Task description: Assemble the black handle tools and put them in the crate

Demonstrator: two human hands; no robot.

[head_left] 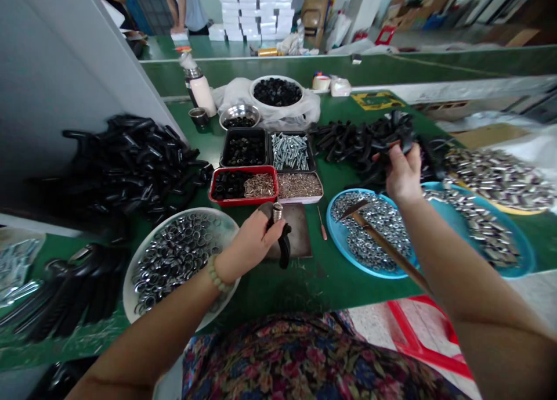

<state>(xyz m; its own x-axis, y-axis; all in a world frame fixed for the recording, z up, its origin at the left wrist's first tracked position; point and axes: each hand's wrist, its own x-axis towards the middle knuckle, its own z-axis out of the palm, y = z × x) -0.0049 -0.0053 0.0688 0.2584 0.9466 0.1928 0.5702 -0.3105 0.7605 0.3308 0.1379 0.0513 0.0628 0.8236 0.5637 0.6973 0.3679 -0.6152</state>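
My left hand [250, 241] grips a black plastic handle piece [284, 248] topped by a short silver metal sleeve [277, 212], just above a flat dark metal plate [300, 231]. My right hand [404, 175] is raised over the heap of black handle pieces [361, 144], pinching one black piece [407, 141] between its fingers. A wooden-handled hammer [383, 240] rests across a blue plate of silver nuts [369, 231]. A small red-handled screwdriver [322, 223] lies next to the metal plate.
A white tray of silver rings [174, 260] sits left of my left hand, beyond it a large black pile [130, 162]. Compartment trays of small parts [265, 156] stand ahead. Silver sleeves fill a blue plate [478, 231] at right. A person stands far back near stacked white boxes [256, 14].
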